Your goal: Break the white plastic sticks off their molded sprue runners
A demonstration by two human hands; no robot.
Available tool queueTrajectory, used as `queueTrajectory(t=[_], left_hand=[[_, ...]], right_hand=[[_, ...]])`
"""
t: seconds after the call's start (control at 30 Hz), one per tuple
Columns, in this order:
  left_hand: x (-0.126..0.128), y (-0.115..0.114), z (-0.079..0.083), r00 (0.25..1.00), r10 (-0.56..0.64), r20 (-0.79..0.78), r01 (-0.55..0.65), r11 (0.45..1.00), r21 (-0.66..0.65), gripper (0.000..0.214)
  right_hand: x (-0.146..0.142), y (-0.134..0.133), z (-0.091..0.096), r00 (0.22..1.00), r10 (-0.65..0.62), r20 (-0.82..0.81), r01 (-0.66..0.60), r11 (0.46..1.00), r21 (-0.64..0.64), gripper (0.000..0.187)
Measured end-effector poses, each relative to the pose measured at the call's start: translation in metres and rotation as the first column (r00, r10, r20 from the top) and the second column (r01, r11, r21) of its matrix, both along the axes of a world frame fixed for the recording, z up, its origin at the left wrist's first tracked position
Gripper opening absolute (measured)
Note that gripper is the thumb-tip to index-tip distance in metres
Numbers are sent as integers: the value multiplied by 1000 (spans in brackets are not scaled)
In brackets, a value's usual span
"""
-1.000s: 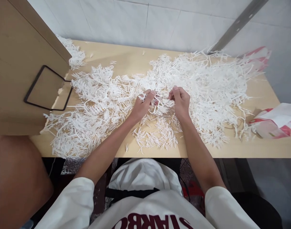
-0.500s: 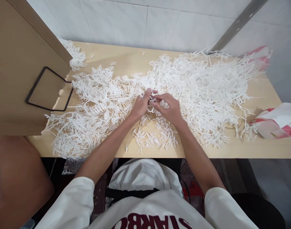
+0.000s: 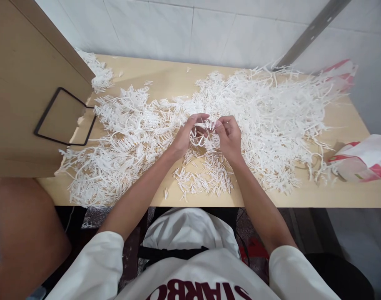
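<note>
My left hand is curled round a white branched plastic strand, which loops below its fingers. Just to the right, my right hand has thumb and fingertips pinched on thin white prongs at the strand's end. Beneath both hands, a small heap of loose white plastic sticks lies near the table's front edge. A large tangled pile of similar white branched pieces spreads to the right, and another pile lies to the left.
A cardboard sheet stands upright at the left, with a black wire frame against it. Red-and-white bags rest at the table's right end. A tiled wall backs the table. Another person's arm shows at lower left.
My right hand has drawn away to the right from my left hand, its fingers now bunched together. My left hand has shifted slightly left, and the looped strand shows more plainly.
</note>
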State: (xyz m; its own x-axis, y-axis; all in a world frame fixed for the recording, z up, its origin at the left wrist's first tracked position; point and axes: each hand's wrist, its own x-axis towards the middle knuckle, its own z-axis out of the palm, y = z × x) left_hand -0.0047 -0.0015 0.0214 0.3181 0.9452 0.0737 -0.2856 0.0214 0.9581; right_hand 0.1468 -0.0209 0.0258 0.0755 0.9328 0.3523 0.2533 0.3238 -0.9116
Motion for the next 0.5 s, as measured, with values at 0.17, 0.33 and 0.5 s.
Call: queueTrajectory(t=[0.17,0.33,0.5], left_hand=[[-1,0,2,1000,6,12,-6,1000,25,40],[1,-1,-5,998,52,-41,-49,996,75,28],[2,0,-7,990,118,-84,-108,988,107,21]], right_hand=[[0,9,-8,981,-49,-185,37,997,-71,27],[-1,10,-12,978,-37,-203,14,994,-112,28],[-2,3,0,997,36,-70,-40,997,-67,34]])
